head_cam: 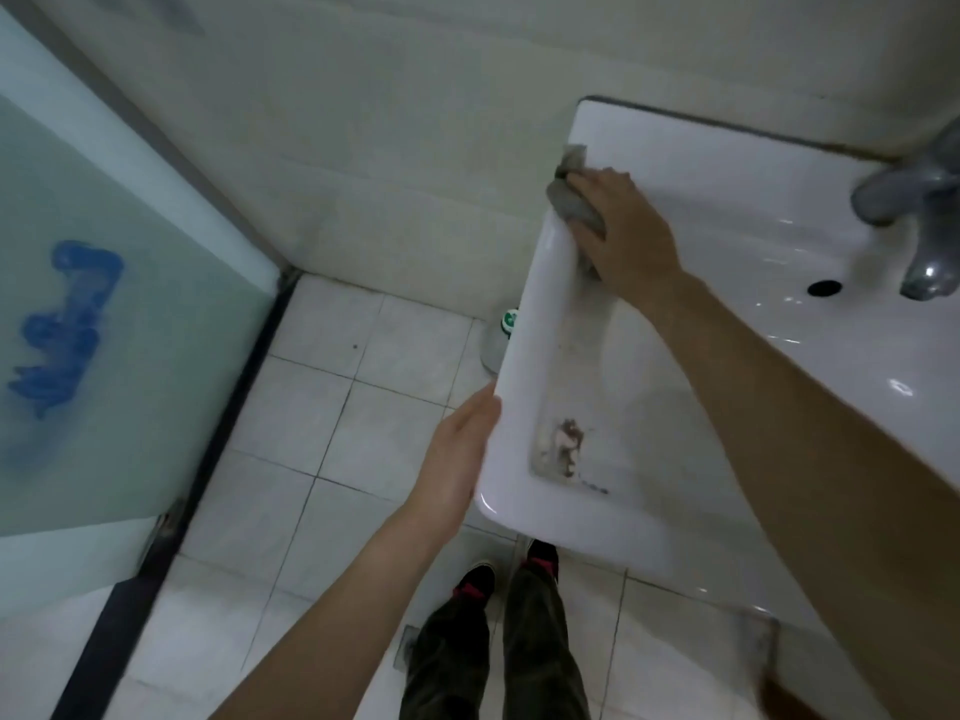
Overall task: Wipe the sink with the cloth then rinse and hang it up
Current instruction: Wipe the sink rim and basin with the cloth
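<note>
While I am reaching my right hand (621, 232) across the basin, it is pressing flat, fingers closed down over the grey cloth (574, 200) on the left rim of the white sink (727, 226), and my left hand (460, 449) is lying open and empty against the sink's outer left edge. Bunched and damp-looking, the cloth is showing only partly, most of it covered by my palm. Blur is making the grime patch (563, 444) near the front corner hard to read, and the metal tap (919, 210) is running out of frame at the right.
</note>
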### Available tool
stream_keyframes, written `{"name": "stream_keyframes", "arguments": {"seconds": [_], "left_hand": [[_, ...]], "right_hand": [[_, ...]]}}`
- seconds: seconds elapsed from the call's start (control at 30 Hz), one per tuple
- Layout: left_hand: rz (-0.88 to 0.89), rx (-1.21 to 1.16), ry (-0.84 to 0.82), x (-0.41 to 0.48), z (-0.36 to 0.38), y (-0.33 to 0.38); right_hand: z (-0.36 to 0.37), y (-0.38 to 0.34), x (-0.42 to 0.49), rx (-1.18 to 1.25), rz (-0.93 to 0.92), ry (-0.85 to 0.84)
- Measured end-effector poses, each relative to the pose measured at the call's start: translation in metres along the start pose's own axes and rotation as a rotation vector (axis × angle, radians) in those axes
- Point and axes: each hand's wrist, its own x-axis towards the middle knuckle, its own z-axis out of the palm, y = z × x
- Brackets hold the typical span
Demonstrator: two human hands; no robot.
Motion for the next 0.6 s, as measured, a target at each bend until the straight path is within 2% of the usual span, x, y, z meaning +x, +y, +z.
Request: {"name": "stream_keyframes", "arguments": {"seconds": [0.07, 0.13, 0.17, 0.23, 0.27, 0.33, 0.4, 0.53, 0.6], "left_hand": [[0.029, 0.091, 0.162, -0.003, 0.014, 0.000], [0.070, 0.125, 0.235, -0.005, 0.024, 0.000], [0.095, 0.118, 0.256, -0.005, 0.028, -0.001], [0.140, 0.131, 0.342, -0.003, 0.031, -0.001], [0.161, 0.153, 0.382, -0.002, 0.032, -0.004], [0.199, 0.195, 0.395, 0.000, 0.031, -0.011], [0.213, 0.225, 0.385, 0.002, 0.030, -0.014], [0.227, 0.216, 0.404, 0.001, 0.028, -0.020], [0.240, 0.238, 0.396, 0.001, 0.026, -0.021]], "right_hand": [[-0.007, 0.004, 0.009, -0.022, -0.058, 0.008], [-0.004, -0.013, -0.018, -0.021, -0.166, -0.001], [-0.001, -0.024, -0.041, -0.032, -0.278, -0.044], [0.006, -0.040, -0.086, -0.071, -0.533, -0.233], [0.007, -0.041, -0.099, -0.058, -0.607, -0.312], [0.007, -0.027, -0.086, -0.001, -0.712, -0.365], [0.003, -0.009, -0.044, -0.017, -0.686, -0.356], [-0.019, 0.034, 0.060, 0.065, -0.350, -0.147], [-0.027, 0.051, 0.086, 0.042, -0.310, -0.131]]}}
